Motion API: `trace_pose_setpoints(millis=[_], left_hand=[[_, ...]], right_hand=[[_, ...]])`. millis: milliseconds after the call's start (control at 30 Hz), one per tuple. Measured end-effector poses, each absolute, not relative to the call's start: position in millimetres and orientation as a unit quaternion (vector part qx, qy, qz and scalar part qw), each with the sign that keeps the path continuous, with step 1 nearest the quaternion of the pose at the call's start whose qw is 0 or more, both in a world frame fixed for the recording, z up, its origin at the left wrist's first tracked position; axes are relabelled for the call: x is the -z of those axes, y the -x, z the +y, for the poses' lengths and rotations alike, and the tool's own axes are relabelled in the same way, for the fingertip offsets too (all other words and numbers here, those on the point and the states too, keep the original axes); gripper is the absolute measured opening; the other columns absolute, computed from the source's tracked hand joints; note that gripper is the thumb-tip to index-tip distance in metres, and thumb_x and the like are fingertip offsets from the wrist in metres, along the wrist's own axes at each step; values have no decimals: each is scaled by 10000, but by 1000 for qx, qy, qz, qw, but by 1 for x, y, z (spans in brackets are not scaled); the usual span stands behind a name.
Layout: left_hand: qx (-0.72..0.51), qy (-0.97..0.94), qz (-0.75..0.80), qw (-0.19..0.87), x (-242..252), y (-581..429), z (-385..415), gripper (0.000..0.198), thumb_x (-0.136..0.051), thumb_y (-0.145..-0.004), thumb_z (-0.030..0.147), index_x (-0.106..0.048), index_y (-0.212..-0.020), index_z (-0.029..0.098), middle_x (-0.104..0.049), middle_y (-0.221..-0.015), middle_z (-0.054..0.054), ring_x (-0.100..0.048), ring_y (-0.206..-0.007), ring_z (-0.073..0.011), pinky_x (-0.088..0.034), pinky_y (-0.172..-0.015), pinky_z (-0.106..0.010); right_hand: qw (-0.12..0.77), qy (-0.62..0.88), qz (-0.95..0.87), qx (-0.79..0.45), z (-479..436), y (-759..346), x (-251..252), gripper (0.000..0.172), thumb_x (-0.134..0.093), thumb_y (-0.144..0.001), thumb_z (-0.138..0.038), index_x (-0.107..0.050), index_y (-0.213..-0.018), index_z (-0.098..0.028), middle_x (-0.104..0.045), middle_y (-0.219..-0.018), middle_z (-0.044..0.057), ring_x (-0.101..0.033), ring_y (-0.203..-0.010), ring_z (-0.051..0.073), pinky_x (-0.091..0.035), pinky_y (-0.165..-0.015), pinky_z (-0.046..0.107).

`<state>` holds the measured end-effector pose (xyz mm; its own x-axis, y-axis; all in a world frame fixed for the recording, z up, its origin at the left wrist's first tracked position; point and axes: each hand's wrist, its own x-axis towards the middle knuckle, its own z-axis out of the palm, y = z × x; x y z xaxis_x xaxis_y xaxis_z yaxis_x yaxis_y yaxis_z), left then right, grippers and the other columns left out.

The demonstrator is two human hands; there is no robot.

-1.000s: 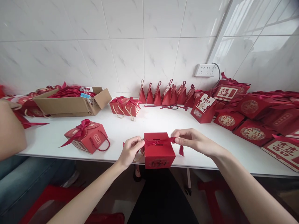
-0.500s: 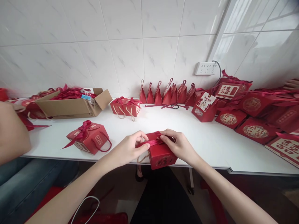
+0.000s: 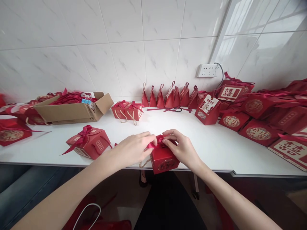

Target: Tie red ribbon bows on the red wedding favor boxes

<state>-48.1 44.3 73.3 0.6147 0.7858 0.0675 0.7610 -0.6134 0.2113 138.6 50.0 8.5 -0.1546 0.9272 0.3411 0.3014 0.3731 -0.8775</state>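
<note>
A red gift box (image 3: 165, 159) with a gold pattern on its near side sits at the table's front edge, a beige cord handle (image 3: 145, 162) hanging at its left. Over its top runs a dark pink ribbon (image 3: 159, 140). My left hand (image 3: 134, 147) is closed on the ribbon from the left, fingers curled. From the right, my right hand (image 3: 178, 145) pinches the ribbon near its middle, thumb pressed down on it. Fingers partly hide the knot or loop between them. To the left stands a red box with a tied bow (image 3: 92, 142) and a dark red cord.
An open cardboard box (image 3: 72, 113) of red ribbons stands back left. Two bowed boxes (image 3: 127, 111) sit right of it. Several pointed red boxes (image 3: 160, 98) line the wall. Stacked red boxes (image 3: 259, 131) fill the right side. A power strip (image 3: 208, 70) is on the wall.
My left hand has turned and curled over the ribbon, which is now bunched into a loop. The other person's arm at left has gone from view, and a red box shows there.
</note>
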Motion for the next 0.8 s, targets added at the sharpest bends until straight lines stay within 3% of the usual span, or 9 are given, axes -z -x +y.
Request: trace_pose_setpoints(millis=[233,333,467,633,800], left_hand=[[-46,-919,376,-111,-75,47,45,222,-411,-913,262,-614,-885,177,-588,-954,-32,-510,-525,-98,-327,-469,-239],[-42,-918,374,-126,-78,45,46,222,-438,-906,289,-606,-820,171,-603,-799,-17,-527,-553,-124,-278,-460,-245],[-29,-919,383,-89,-90,39,49,218,-477,-880,316,-594,-760,176,-608,-668,3,-520,-553,-142,-245,-476,-260],[-5,-938,346,18,-108,30,65,176,-464,-830,212,-608,-730,192,-636,-780,1,-545,-623,-134,-297,-510,-247],[-46,-936,334,98,-105,28,93,211,-432,-845,238,-634,-791,205,-633,-851,-17,-583,-748,-163,-378,-608,-258]], right_hand=[[475,439,-683,-340,51,-137,-10,107,-535,-823,-210,-625,-881,-210,-730,-858,13,-690,-834,163,-510,-770,268],[472,438,-684,-341,51,-136,-11,115,-538,-814,-197,-636,-872,-210,-731,-860,13,-692,-842,166,-516,-765,265],[462,436,-691,-345,51,-135,-13,140,-529,-811,-172,-649,-872,-212,-734,-867,7,-693,-847,163,-518,-749,253],[435,429,-716,-338,51,-137,-15,193,-504,-798,-113,-659,-855,-213,-735,-843,-6,-693,-807,156,-507,-731,247],[415,432,-742,-302,52,-137,-14,213,-481,-804,-108,-664,-811,-217,-721,-830,-6,-669,-761,170,-488,-730,289]])
